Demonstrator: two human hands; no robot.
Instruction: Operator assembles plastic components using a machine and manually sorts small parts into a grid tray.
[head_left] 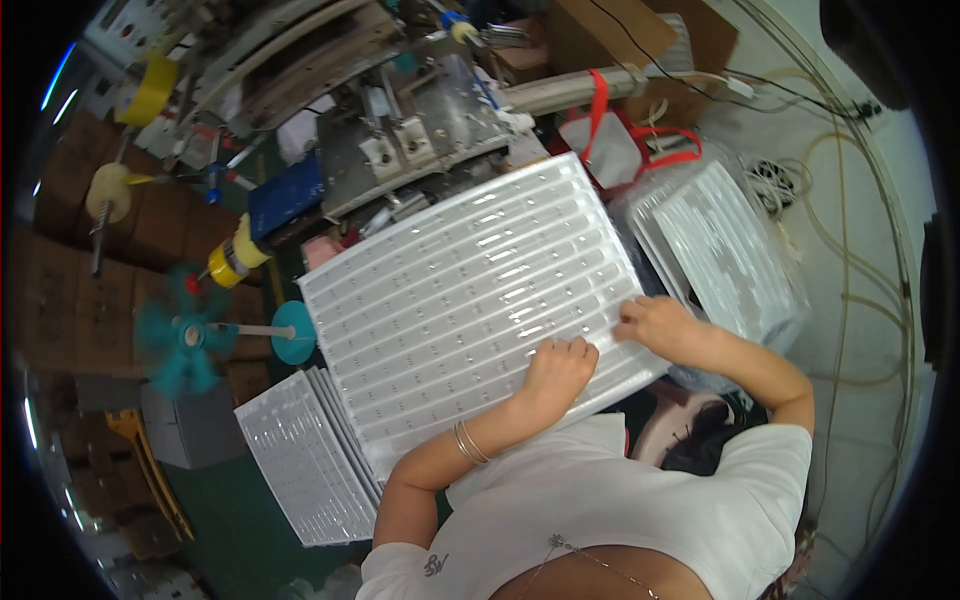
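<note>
Two bare hands rest on a large clear plastic blister tray with long rows of small pockets (470, 300), which lies tilted across the person's lap in front of a grey metal machine (420, 140). The left hand (557, 372), bangles at its wrist, presses curled fingers on the tray's near edge. The right hand (660, 328) pinches the tray's right corner with bent fingers. Left of the tray lies a stack of similar trays (300, 470); right of it another stack (725, 250). Beyond its left edge stands a teal fan (185, 335).
</note>
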